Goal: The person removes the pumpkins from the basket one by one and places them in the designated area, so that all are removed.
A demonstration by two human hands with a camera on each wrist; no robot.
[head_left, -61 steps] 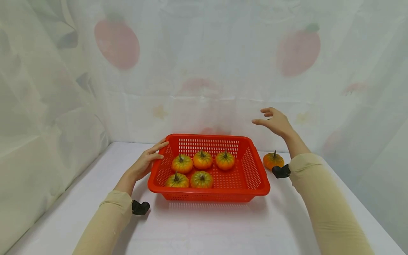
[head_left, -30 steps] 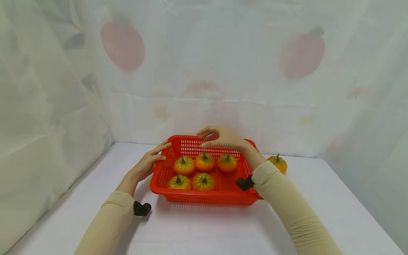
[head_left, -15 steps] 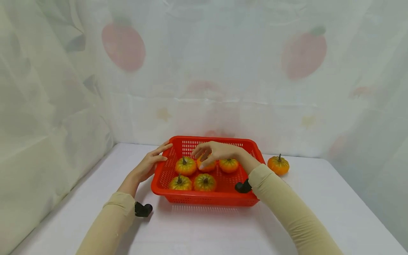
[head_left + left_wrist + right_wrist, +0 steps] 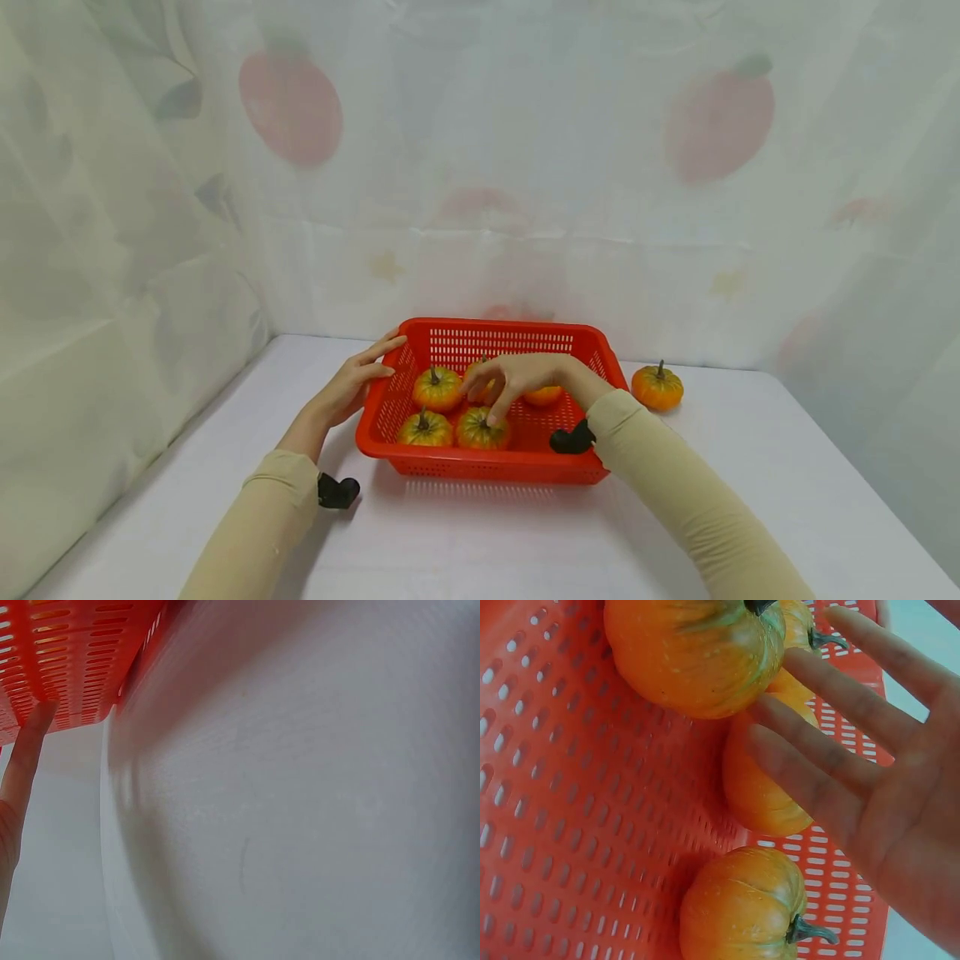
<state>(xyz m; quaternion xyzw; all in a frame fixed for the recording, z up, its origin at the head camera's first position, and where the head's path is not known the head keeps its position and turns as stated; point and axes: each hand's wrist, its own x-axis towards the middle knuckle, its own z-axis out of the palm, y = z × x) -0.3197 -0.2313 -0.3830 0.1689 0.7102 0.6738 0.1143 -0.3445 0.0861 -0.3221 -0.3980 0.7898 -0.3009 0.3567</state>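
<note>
Pumpkin [image 4: 472, 435] orange w/ grn. top, prob. ribbed.

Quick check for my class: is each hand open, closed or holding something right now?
Left hand: open, fingers resting on the left end of the red basket.
Right hand: open, over the front-right pumpkin inside; contact can't be told.

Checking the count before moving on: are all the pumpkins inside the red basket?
No, one pumpkin sits on the white table, outside the red basket and to its right.
</note>
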